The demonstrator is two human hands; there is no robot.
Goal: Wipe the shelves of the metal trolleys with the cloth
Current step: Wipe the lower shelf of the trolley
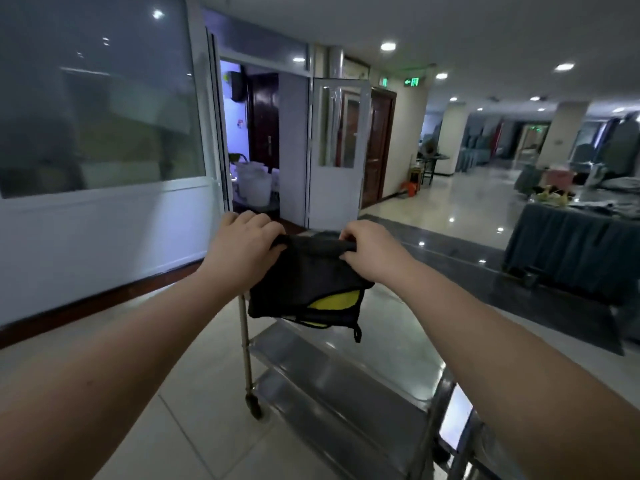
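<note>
Cloth [304,282] is hanging limp and light — both my left hand [242,247] and right hand [370,249] are pinching its rolled top edge above the trolley [346,372].

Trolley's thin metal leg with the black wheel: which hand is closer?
Left. The left hand grips the black-and-yellow cloth above that leg; the right hand grips the cloth's other end, farther away.

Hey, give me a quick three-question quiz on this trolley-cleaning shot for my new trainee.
1. True or false: the cloth lies flat on the trolley shelf.
2. How many hands grip the cloth's top edge? A none, B one, C two.
3. Fill in: the patch showing in the dark cloth is ____.
Key: 1 false, it hangs from the hands; 2 C, left hand and right hand; 3 yellow.
</note>
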